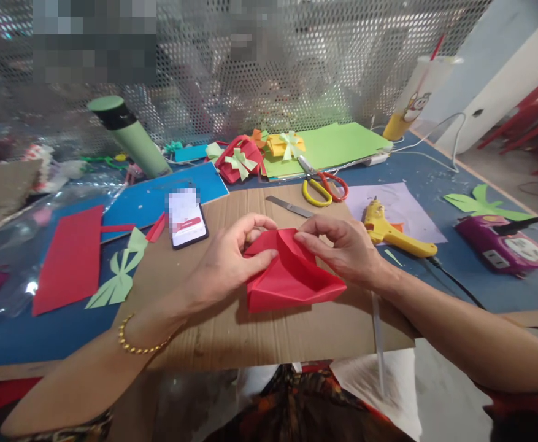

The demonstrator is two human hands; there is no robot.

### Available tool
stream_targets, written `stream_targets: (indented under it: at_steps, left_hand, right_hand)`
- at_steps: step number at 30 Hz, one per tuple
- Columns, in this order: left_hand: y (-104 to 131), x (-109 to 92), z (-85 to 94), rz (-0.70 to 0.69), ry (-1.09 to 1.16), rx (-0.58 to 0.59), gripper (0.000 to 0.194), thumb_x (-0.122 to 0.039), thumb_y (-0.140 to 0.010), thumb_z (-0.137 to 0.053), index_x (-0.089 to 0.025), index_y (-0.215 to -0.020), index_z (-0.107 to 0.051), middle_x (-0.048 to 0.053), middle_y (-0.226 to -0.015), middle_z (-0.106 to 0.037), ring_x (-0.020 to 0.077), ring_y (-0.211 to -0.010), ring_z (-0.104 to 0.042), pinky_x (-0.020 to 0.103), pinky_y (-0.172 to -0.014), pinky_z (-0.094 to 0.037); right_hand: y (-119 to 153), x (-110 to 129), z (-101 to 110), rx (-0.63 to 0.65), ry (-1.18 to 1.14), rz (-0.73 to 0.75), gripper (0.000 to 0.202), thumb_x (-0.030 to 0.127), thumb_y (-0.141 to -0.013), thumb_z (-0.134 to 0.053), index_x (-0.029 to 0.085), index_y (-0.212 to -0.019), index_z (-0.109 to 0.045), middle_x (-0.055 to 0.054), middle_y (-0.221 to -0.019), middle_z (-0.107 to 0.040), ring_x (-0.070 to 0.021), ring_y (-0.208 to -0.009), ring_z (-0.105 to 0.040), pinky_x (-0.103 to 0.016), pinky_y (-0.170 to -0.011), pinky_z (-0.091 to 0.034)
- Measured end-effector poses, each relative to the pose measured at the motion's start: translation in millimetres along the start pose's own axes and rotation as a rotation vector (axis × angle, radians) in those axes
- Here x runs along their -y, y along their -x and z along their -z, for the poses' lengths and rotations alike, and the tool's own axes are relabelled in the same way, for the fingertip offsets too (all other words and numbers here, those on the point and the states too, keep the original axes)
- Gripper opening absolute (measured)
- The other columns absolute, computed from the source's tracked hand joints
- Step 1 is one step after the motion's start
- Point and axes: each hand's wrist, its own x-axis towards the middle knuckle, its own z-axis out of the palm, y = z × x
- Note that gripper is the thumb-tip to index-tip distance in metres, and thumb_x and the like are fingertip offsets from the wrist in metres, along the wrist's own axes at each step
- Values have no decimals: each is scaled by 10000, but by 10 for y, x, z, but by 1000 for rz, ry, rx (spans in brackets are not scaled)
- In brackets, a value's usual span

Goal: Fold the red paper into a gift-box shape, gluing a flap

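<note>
Both hands grip a piece of folded red paper, shaped like an open box, above a cardboard sheet. My left hand pinches its left back side, thumb on the inner face and fingers behind. At the back right edge, my right hand pinches the paper between thumb and fingers. The near wall of the red paper stands up, with a pointed corner at the right. Just beyond the hands lie a metal blade and scissors with one yellow and one red handle.
A yellow glue gun rests on lilac paper at right, near a purple power strip. A phone, red paper and a green paper bow lie left. Behind stand a green flask and a drink cup.
</note>
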Motion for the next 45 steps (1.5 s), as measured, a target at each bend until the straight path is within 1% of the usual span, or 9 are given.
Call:
stream_targets:
  at_steps: [3,8,10,13,19,26,31,37,45]
  left_hand:
    - [44,-47,0,-15,-42,-19,382,-240,-878,-695,-247,-1252,-617,-44,-768,-670,140,-679,-615,223,-615,-513]
    - [8,126,-15,-213,-82,18,227,-243,-947,-650,-249,-1155,-739,25,-1148,-769,166,-1024,-700,226,-828,-563]
    - [-13,183,-17,-231,-90,43,222,-250,-971,-637,-242,-1156,-759,34,-1206,-773,165,-1052,-704,221,-835,-569]
    - [-23,204,-19,-247,-101,44,221,-241,-968,-647,-234,-1159,-758,27,-1177,-789,147,-991,-716,196,-767,-565]
    - [-21,208,-16,-328,-160,-11,181,-193,-968,-636,-230,-1097,-756,-9,-1084,-803,113,-922,-723,168,-747,-555]
    - [-34,218,4,-277,-180,26,200,-168,-959,-642,-229,-1113,-755,-13,-1113,-811,126,-949,-745,193,-796,-570]
    - [-33,204,4,-296,-207,15,215,-160,-945,-629,-220,-1109,-755,-4,-1121,-814,135,-939,-746,210,-783,-568]
    - [-41,200,11,-324,-241,29,235,-137,-924,-605,-217,-1092,-749,-20,-1049,-808,114,-880,-728,200,-752,-554]
    - [-46,208,27,-330,-267,36,253,-131,-903,-590,-229,-1073,-749,-24,-1049,-807,117,-878,-728,204,-731,-540]
  right_hand:
    - [1,-3,11,3,-2,4,272,395,-941,-604,199,-768,-680,-28,-728,-702,-131,-653,-561,-272,-612,-395]
    - [6,9,20,26,-4,10,284,393,-952,-598,195,-766,-680,-20,-706,-683,-129,-650,-549,-272,-618,-394]
    - [9,14,22,35,-14,14,279,383,-960,-599,194,-774,-684,-21,-716,-690,-132,-659,-560,-274,-631,-401]
    - [9,9,23,45,-37,14,265,363,-965,-608,193,-777,-687,-19,-712,-693,-133,-660,-566,-274,-641,-409]
    - [2,-46,26,104,-163,13,300,410,-962,-632,164,-817,-724,-21,-735,-696,-127,-682,-584,-268,-646,-430]
    - [-29,-104,35,167,-221,-23,412,544,-955,-675,150,-845,-727,-21,-718,-666,-123,-668,-558,-263,-618,-420]
    - [-39,-109,59,216,-246,-25,450,576,-979,-645,151,-856,-723,-21,-732,-659,-121,-678,-566,-257,-628,-434]
    - [-54,-146,39,232,-315,-67,482,632,-909,-725,164,-793,-717,-22,-706,-672,-126,-663,-574,-262,-621,-449]
    - [-49,-131,44,255,-381,-100,424,578,-871,-790,170,-776,-723,-28,-717,-713,-131,-663,-618,-264,-631,-491]
